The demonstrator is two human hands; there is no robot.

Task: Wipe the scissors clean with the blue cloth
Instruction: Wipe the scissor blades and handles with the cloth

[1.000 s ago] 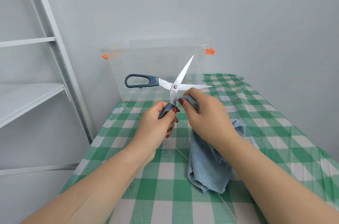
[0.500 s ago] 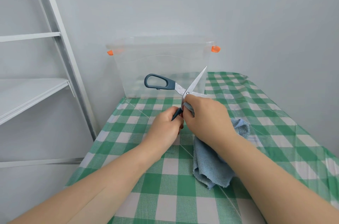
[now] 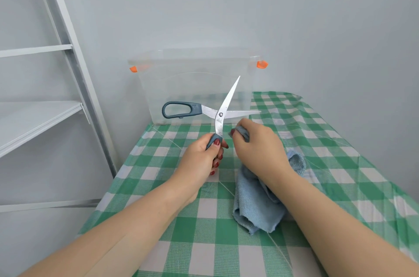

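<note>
The scissors (image 3: 218,115) are held in the air above the table, spread wide open: one blade points up and to the right, the other lies level to the right, and the free handle loop sticks out to the left. My left hand (image 3: 201,158) is clenched around the lower handle. My right hand (image 3: 258,147) pinches a bunched fold of the blue cloth (image 3: 256,204) just beside the upright blade's lower shank (a small gap shows between them). The rest of the cloth hangs down onto the green checked tablecloth (image 3: 204,242). A clear plastic box (image 3: 199,86) stands behind against the wall; a white shelf unit (image 3: 38,118) is at left.
</note>
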